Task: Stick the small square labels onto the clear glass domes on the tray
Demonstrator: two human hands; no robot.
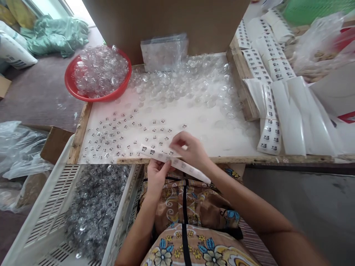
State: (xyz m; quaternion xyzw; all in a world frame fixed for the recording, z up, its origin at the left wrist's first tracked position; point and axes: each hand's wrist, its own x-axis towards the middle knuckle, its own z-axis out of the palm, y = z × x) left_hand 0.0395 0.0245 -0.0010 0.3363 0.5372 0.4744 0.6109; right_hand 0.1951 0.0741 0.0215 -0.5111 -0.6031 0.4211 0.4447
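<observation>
My left hand (157,173) grips a narrow white sticker strip (191,170) printed with small black panda faces, thumb on top, at the front edge of the worktable. Over the strip, my right hand (190,147) has its thumb and fingertips pinched together, slightly blurred. Whatever is between those fingertips is too small to make out. Beyond both hands, many small clear discs bearing panda prints (111,138) are spread over the white tabletop (205,136). Plain clear domed pieces (172,87) lie heaped toward the back.
A red basin (69,88) full of clear pieces stands at the back left. Below the left edge is a white slatted crate (41,218) holding printed pieces. Sticker strips (267,129) lie on the right beyond a wooden rail (244,92). A cardboard panel (166,22) rises behind.
</observation>
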